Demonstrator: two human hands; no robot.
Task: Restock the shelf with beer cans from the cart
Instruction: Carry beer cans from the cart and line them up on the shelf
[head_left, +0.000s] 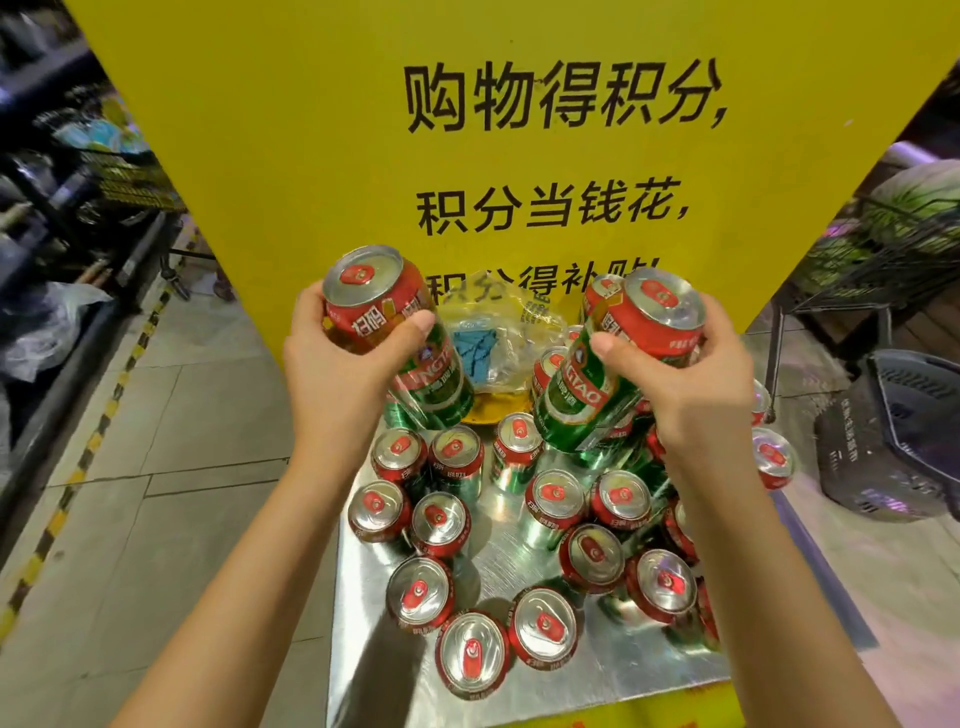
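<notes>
The left hand (332, 364) holds one beer can (395, 332), its grip curled tight around the red top part, and the can tips toward 11 o'clock. The right hand (691, 384) holds another beer can (618, 358), grip wrapped around it too, and that can tips toward 1 o'clock. Both cans are up in the air above a shiny silver cart top (498, 525). Many more beer cans (550, 493) stand on it, from 3 o'clock round to 7 o'clock. A crumpled clear plastic bag (498, 338) lies between the two held cans. Behind, at 12 o'clock, stands a big yellow sign (311, 130) with black writing.
</notes>
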